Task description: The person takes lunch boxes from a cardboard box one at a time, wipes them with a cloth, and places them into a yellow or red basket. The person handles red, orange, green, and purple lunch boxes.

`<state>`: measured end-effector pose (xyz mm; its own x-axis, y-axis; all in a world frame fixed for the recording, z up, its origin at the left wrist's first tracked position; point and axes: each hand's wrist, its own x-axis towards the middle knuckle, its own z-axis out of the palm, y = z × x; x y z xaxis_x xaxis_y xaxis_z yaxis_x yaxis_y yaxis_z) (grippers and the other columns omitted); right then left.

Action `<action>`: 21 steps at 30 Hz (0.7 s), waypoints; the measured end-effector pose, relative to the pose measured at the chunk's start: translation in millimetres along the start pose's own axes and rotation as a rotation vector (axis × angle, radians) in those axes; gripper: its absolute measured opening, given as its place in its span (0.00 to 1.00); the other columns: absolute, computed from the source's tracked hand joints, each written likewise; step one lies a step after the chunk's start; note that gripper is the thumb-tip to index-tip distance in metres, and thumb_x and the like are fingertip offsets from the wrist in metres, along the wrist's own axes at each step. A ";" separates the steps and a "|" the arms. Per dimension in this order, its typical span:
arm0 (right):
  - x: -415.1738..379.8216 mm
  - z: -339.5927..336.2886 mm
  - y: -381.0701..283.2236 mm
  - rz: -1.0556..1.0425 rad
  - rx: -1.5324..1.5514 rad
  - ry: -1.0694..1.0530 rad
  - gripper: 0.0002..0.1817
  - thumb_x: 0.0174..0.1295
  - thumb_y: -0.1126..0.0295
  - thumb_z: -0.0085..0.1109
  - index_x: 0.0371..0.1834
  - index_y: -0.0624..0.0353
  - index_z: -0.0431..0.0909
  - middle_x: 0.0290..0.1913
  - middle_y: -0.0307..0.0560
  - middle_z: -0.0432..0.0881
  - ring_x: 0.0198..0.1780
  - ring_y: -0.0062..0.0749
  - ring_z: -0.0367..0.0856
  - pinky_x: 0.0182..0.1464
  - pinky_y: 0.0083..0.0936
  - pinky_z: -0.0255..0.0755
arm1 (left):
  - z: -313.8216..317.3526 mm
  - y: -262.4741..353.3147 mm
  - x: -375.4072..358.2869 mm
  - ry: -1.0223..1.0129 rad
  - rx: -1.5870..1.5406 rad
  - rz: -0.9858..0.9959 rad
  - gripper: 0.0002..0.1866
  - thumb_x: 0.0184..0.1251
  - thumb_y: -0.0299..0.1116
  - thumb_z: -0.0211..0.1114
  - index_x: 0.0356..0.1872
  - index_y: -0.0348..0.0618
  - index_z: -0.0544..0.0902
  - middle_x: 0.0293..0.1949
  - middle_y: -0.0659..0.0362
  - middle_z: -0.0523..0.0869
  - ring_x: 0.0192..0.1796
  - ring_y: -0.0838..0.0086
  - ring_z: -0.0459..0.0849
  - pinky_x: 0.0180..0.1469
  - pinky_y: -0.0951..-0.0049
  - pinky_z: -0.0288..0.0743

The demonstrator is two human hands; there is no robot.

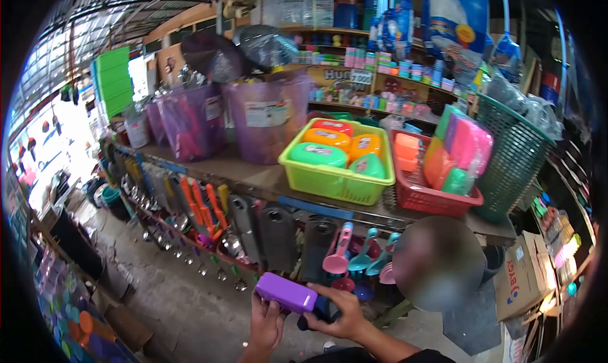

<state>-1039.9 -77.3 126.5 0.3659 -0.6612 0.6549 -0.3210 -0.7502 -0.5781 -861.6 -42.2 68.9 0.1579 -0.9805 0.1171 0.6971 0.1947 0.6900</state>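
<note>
My left hand (pixel 266 325) is closed around the left end of a purple plastic case (pixel 286 292), which has rounded edges like a soap case. At the case's right end my right hand (pixel 342 315) has its fingers curled, with the fingertips right at the edge. A dark, cloth-like thing (pixel 326 307) shows between the right thumb and fingers; I cannot tell its exact kind. Beyond the hands, a yellow-green basket (pixel 339 187) on the counter holds similar rounded cases in green, orange and red.
A red basket (pixel 437 201) and a tall green basket (pixel 513 154) stand farther right on the counter (pixel 215 172). Purple tubs (pixel 269 135) are at its left. Pink and teal scoops (pixel 340 255) hang from the front, beside dark boards and orange-handled tools. A cardboard box (pixel 522 277) sits at right.
</note>
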 end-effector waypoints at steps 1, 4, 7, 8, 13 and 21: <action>7.4 -17.6 -0.6 -0.019 0.020 0.042 0.34 0.48 0.63 0.76 0.61 0.60 0.77 0.52 0.52 0.86 0.45 0.42 0.89 0.46 0.30 0.81 | 10.7 -1.3 8.7 -0.023 -0.001 -0.010 0.30 0.76 0.35 0.59 0.73 0.48 0.56 0.66 0.55 0.69 0.66 0.63 0.74 0.67 0.56 0.70; 28.0 -74.3 -4.6 0.010 -0.019 0.007 0.36 0.51 0.62 0.75 0.65 0.59 0.75 0.49 0.58 0.86 0.45 0.45 0.89 0.46 0.32 0.81 | 40.4 -7.1 36.1 -0.178 0.208 0.079 0.32 0.73 0.31 0.63 0.71 0.36 0.56 0.64 0.51 0.69 0.65 0.66 0.74 0.65 0.59 0.72; 51.6 -128.7 -6.3 -0.115 -0.125 -0.009 0.37 0.53 0.62 0.73 0.68 0.57 0.72 0.50 0.58 0.86 0.45 0.48 0.88 0.46 0.34 0.81 | 82.9 1.1 69.1 -0.365 0.441 0.208 0.33 0.72 0.32 0.64 0.70 0.36 0.56 0.62 0.51 0.71 0.64 0.68 0.73 0.62 0.65 0.75; 61.5 -145.9 -12.6 -0.109 -0.166 -0.007 0.38 0.55 0.62 0.72 0.70 0.57 0.70 0.50 0.58 0.85 0.45 0.48 0.88 0.46 0.35 0.82 | 103.5 6.4 78.4 -0.393 0.486 0.249 0.33 0.72 0.32 0.65 0.69 0.36 0.57 0.59 0.51 0.74 0.62 0.69 0.75 0.62 0.67 0.74; 113.9 -224.2 -19.5 -0.219 -0.357 -0.031 0.33 0.59 0.62 0.67 0.70 0.51 0.70 0.45 0.59 0.85 0.43 0.52 0.87 0.47 0.40 0.80 | 180.7 24.8 117.8 -0.481 0.407 0.212 0.32 0.72 0.32 0.65 0.70 0.37 0.57 0.57 0.50 0.77 0.56 0.72 0.79 0.60 0.69 0.74; 222.0 -316.6 -26.6 0.236 -0.845 -0.228 0.24 0.56 0.56 0.65 0.54 0.53 0.81 0.43 0.55 0.87 0.44 0.52 0.86 0.47 0.39 0.79 | 245.4 41.6 137.3 -0.701 1.066 0.251 0.32 0.68 0.35 0.68 0.70 0.37 0.68 0.59 0.53 0.78 0.51 0.78 0.80 0.51 0.75 0.76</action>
<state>-1226.7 -204.6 441.3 0.3447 -0.8489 0.4008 -0.9108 -0.4057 -0.0761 -982.6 -175.3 289.0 -0.4207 -0.7891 0.4475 -0.2453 0.5739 0.7813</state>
